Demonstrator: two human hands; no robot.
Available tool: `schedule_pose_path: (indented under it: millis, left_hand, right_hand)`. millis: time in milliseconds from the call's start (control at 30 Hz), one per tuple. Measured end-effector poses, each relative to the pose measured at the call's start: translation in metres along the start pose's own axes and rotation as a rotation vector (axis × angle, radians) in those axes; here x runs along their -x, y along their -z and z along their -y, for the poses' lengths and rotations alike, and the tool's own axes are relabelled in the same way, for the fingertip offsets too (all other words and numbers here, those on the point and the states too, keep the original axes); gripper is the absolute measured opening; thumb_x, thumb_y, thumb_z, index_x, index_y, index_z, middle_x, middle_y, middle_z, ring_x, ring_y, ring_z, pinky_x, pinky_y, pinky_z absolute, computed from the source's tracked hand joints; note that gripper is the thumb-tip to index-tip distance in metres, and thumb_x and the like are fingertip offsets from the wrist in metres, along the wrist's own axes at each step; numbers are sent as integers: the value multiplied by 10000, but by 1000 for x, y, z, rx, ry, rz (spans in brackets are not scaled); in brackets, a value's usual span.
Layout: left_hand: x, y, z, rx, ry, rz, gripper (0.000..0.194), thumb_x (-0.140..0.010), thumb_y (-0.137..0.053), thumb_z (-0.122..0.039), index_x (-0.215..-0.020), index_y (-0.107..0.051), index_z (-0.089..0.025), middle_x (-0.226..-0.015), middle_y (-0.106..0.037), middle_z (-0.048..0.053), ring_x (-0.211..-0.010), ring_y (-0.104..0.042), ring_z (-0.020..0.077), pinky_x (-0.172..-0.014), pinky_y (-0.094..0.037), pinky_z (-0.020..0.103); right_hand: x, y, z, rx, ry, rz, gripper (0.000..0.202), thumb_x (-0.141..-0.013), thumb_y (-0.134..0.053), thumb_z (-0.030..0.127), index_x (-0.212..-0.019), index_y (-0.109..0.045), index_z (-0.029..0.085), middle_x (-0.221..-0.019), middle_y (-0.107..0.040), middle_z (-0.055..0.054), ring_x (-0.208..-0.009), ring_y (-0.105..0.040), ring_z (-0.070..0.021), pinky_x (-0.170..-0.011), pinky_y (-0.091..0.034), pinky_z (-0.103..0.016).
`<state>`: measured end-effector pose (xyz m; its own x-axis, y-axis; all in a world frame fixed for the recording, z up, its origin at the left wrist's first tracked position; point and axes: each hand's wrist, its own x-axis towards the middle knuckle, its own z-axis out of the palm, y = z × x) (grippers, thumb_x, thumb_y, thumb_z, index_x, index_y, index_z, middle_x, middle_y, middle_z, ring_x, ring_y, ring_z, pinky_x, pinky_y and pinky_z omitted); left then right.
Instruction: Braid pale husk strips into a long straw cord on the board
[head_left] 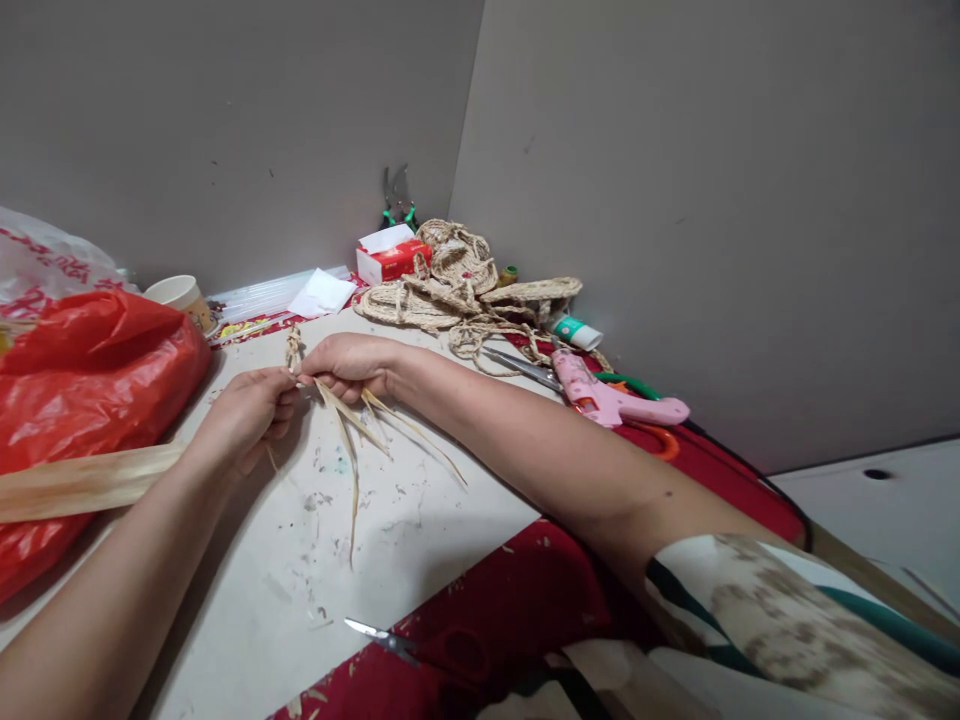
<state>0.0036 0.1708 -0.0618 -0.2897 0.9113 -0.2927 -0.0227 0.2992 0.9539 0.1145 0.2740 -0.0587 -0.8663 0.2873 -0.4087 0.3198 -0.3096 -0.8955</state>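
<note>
A short straw-coloured braid [294, 347] stands up just beyond my fingertips. My left hand [251, 405] pinches its lower end between thumb and forefinger. Close against it, my right hand [345, 362] is closed on the loose husk strands [349, 425], which fan out below the palm over the white board. Both hands nearly touch at the braid's base, so the exact grip is partly hidden. A wide, flat strip of dried husk [90, 480] lies at the left, its near end passing behind my left wrist.
On the left bulges a red plastic bag [97, 370] beside a paper cup [180, 298]. Farther back are a tissue box [394, 255], pruning shears [399, 195] and coiled braided rope [457, 260]. A pink glue gun [611, 395] lies right; small scissors [382, 637] lie near the front.
</note>
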Motion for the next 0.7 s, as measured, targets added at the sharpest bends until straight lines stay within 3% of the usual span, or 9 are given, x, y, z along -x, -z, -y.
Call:
schedule_pose_path:
  millis: [200, 500, 700]
  left_hand:
    - [-5, 8, -2, -30, 27, -16, 76, -662, -618, -141, -593, -617, -111, -450, -287, -87, -336, -213, 10, -304, -146, 116]
    - [-11, 21, 0, 57, 142, 191, 164, -771, -624, -287, -728, -630, -129, -530, -203, -101, -377, -168, 26, -321, -154, 121]
    - [-12, 21, 3, 62, 131, 209, 188, -827, -557, -276, -729, -610, -124, -531, -213, -98, -389, -160, 29, -325, -169, 118]
  right_hand:
    - [1, 8, -4, 148, 56, 23, 252, -880, -504, 152, -634, -458, 136, -381, -239, 103, -307, -153, -17, -309, -123, -116]
    - [4, 13, 1, 232, 82, 30, 247, -905, -438, 139, -659, -465, 144, -411, -250, 94, -309, -169, -26, -322, -129, -138]
    - [2, 18, 0, 257, 76, 105, 234, -899, -422, 120, -668, -450, 141, -435, -263, 93, -328, -163, -27, -322, -127, -147]
